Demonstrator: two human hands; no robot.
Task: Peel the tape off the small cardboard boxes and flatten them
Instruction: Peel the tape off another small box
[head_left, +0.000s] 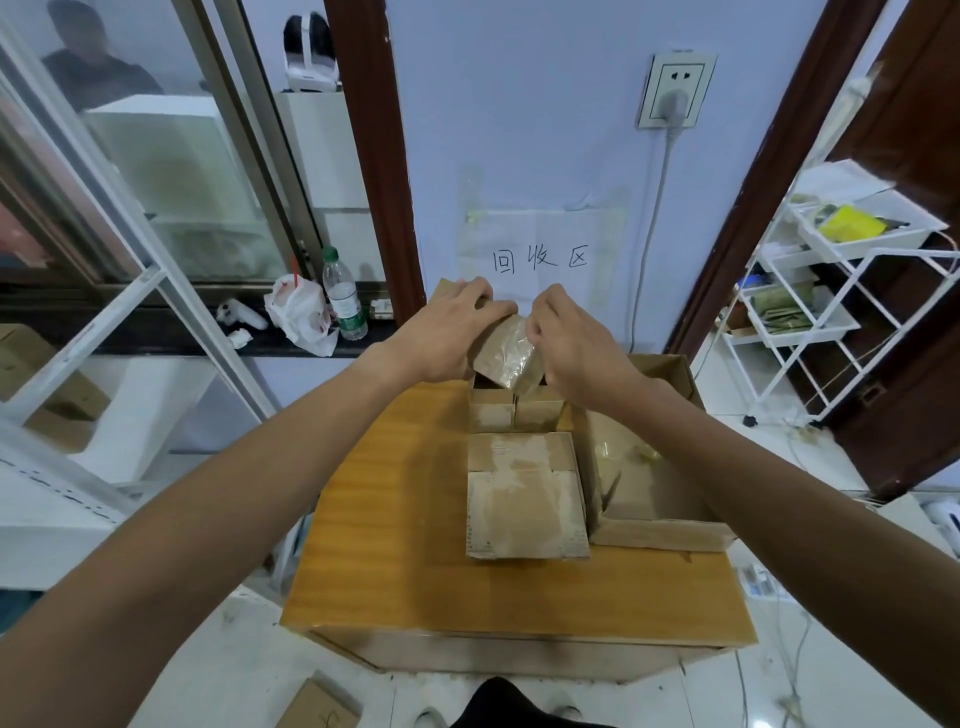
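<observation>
Left hand (451, 332) grips a small cardboard box (496, 349) from its left side, fingers curled over the far top edge. Right hand (574, 349) meets it from the right, fingertips bunched together in a pinch on a strip of clear tape (519, 364) that lies glossy and wrinkled across the box's near face. The box is tilted and held in the air above the far end of the wooden table (410, 519).

Directly below it, two more small boxes (514, 413) stand side by side. Nearer, a flattened box (524, 499) lies on the tabletop, touching the left wall of an open carton (660, 535). A crumpled wad of peeled tape (645, 453) lies inside the carton.

Both bare forearms reach forward and converge over the table.
</observation>
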